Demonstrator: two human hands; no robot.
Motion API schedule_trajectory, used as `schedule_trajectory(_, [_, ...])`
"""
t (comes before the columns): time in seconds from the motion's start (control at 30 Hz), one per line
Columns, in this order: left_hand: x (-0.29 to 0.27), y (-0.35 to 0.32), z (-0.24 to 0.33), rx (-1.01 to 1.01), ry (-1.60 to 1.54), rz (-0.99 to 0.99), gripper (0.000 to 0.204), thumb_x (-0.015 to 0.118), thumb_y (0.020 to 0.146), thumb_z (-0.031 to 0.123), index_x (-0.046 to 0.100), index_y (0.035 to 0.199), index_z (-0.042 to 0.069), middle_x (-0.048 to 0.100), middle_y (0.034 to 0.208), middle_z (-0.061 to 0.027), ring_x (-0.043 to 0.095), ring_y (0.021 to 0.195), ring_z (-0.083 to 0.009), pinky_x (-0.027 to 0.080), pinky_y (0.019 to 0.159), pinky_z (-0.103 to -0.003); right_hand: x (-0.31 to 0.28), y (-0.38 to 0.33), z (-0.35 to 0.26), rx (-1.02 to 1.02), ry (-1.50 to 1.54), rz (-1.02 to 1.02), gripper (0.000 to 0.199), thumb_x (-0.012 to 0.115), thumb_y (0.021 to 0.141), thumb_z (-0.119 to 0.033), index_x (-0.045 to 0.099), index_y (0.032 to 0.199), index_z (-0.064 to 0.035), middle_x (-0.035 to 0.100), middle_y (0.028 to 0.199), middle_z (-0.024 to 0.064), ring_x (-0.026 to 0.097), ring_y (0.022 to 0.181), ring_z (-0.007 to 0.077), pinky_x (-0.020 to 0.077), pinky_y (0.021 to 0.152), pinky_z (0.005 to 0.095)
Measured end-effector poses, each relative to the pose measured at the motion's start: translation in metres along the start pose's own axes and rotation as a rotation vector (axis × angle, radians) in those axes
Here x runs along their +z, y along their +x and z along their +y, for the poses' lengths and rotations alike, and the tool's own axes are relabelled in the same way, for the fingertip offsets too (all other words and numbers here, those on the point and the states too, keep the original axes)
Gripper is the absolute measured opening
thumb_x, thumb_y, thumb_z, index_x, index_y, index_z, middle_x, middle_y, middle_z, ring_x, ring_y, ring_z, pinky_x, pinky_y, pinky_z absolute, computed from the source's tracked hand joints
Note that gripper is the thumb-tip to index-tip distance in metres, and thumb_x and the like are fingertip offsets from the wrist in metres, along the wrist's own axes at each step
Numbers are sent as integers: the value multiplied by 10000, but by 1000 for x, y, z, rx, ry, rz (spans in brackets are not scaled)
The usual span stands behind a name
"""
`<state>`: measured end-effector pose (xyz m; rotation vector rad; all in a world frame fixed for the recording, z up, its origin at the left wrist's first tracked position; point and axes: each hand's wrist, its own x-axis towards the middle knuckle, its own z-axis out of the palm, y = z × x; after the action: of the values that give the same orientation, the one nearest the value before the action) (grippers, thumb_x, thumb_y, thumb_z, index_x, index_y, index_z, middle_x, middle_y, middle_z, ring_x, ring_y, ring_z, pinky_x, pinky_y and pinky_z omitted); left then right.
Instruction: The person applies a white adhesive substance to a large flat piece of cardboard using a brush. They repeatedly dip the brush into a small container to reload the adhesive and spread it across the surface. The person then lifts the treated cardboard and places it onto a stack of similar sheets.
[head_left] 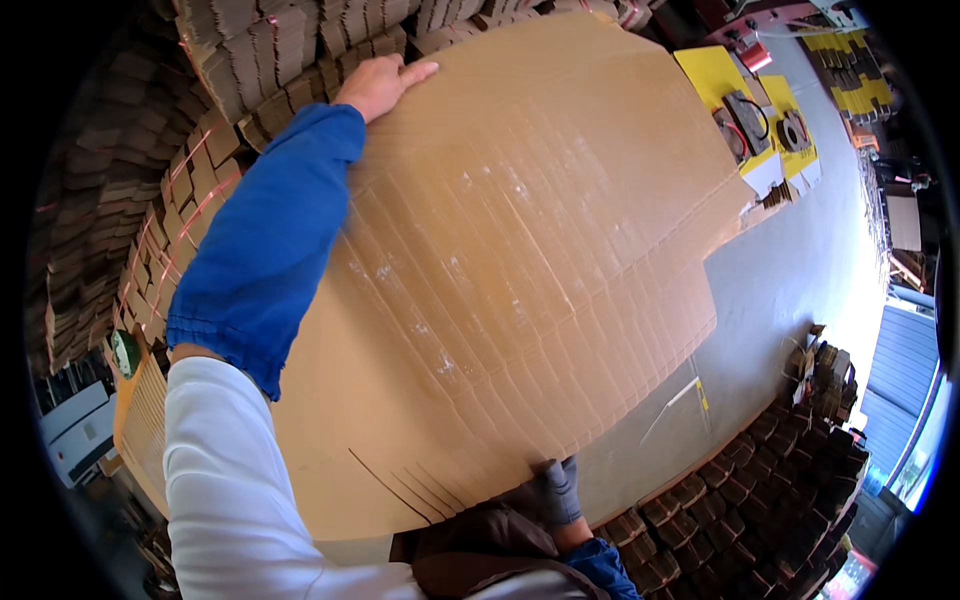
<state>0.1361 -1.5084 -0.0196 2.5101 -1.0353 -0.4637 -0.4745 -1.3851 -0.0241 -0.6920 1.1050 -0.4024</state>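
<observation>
A big fanned stack of brown cardboard sheets fills the middle of the view, tilted in front of me. My left hand, bare, with a blue sleeve cover over a white sleeve, reaches to the far upper edge of the sheets. Its fingers lie over that edge and hold it. My right hand, in a grey glove, grips the near lower edge of the stack close to my body. Cut slots show in the sheets near that hand.
Bundles of folded cardboard tied with red straps are piled at the left and top. More bundles stand at the lower right on the grey floor. Yellow tables carrying dark tools sit at the upper right.
</observation>
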Motion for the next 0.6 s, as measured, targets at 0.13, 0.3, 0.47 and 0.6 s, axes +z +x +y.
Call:
schedule_trajectory(0.13, [2, -2, 0, 18, -15, 41, 782, 489, 869, 719, 642, 1024, -33, 684, 1006, -203, 668, 923, -316, 506, 837, -421, 14, -7, 5, 26, -36, -19, 615, 746, 838, -289, 480, 1312, -3, 598, 1197, 105, 592, 1069, 230, 496, 913, 368])
schedule_trajectory(0.3, [5, 1, 1, 13, 16, 9, 770, 473, 876, 719, 656, 995, -20, 690, 969, -190, 669, 907, -298, 507, 827, -414, 16, -6, 34, -69, -206, 250, 502, 730, 830, -209, 540, 1241, 8, 630, 1124, 85, 600, 1003, 205, 489, 877, 345])
schedule_trajectory(0.47, [2, 0, -3, 28, 45, 63, 764, 479, 883, 699, 650, 1026, -33, 679, 1032, -226, 657, 950, -355, 497, 849, -439, 20, -8, 25, -121, -291, 241, 546, 761, 806, -216, 530, 1249, 6, 620, 1171, 89, 585, 1056, 206, 467, 912, 343])
schedule_trajectory(0.6, [-2, -11, 12, -39, 8, 63, 763, 487, 888, 681, 639, 1038, -51, 662, 1055, -263, 633, 1000, -391, 483, 875, -458, 19, -8, 4, -99, -199, 224, 569, 767, 788, -216, 527, 1252, 8, 618, 1171, 96, 585, 1054, 213, 469, 914, 348])
